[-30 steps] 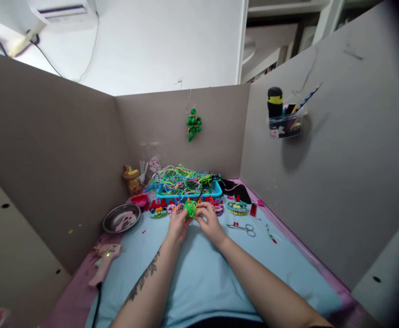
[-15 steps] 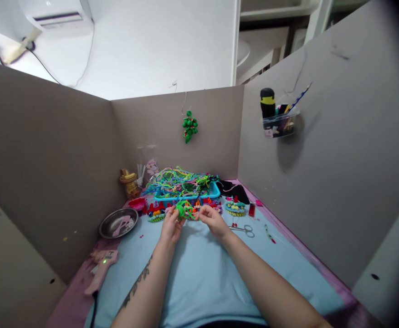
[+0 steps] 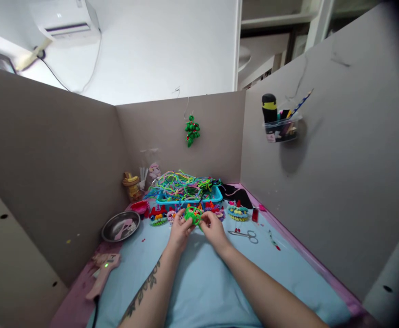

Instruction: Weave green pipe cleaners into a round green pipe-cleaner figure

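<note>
A bright green pipe-cleaner piece (image 3: 193, 216), bent into loops, is held up above the blue cloth between my two hands. My left hand (image 3: 181, 228) is closed on its left side, thumb toward me. My right hand (image 3: 213, 228) pinches its right edge with thumb and forefinger. Just behind it stands a blue tray (image 3: 172, 202) heaped with many-coloured pipe cleaners (image 3: 186, 184). Small finished-looking coloured pieces (image 3: 158, 218) lie along the tray's front, some hidden by my hands.
Scissors (image 3: 245, 235) lie on the blue cloth (image 3: 206, 282) to the right. At the left are a metal bowl (image 3: 106, 233) and a pink glue gun (image 3: 102, 275) with a lit green light. Grey partitions (image 3: 216, 136) enclose the table; a pen holder (image 3: 281, 132) hangs on the right one.
My right hand has come closer to my left. The green strands that spread toward the right hand now form a rounder, looped shape. The view has shifted slightly.
</note>
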### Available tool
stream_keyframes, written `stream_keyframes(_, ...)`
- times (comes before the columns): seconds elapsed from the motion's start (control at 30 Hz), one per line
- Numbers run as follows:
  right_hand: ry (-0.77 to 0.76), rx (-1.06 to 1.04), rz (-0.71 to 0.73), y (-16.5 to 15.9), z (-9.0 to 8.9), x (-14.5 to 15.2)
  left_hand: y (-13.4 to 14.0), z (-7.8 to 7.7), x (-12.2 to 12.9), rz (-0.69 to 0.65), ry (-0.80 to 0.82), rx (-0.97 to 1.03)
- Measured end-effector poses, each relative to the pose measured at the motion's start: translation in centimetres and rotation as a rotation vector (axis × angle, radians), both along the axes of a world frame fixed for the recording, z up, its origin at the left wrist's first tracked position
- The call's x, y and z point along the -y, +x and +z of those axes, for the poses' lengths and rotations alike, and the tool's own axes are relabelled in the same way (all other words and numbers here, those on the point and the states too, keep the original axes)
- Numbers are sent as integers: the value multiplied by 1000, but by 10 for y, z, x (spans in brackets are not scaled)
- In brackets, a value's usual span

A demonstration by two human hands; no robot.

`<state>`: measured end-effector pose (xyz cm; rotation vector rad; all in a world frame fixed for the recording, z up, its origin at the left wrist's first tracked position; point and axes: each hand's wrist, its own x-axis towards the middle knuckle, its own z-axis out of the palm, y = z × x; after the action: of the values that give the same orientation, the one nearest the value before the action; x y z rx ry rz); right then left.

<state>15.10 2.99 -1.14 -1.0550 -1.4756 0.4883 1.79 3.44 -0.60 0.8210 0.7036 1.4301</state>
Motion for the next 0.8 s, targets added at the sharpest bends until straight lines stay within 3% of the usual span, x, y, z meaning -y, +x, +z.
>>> stream_keyframes(0.17,213,129,13,6,4,3,1,1,3,-11,-10,-25)
stream_keyframes(0.3,279,218,27,10,8,5,3,2,5,-21,-30,-35)
stream_keyframes(0.6,173,294,-146,8,0,0,4,-3,1,-30,29,-15)
stream_keyframes(0.8,83,218,-67,4,-10,-9,4,0,3,-40,52,-70)
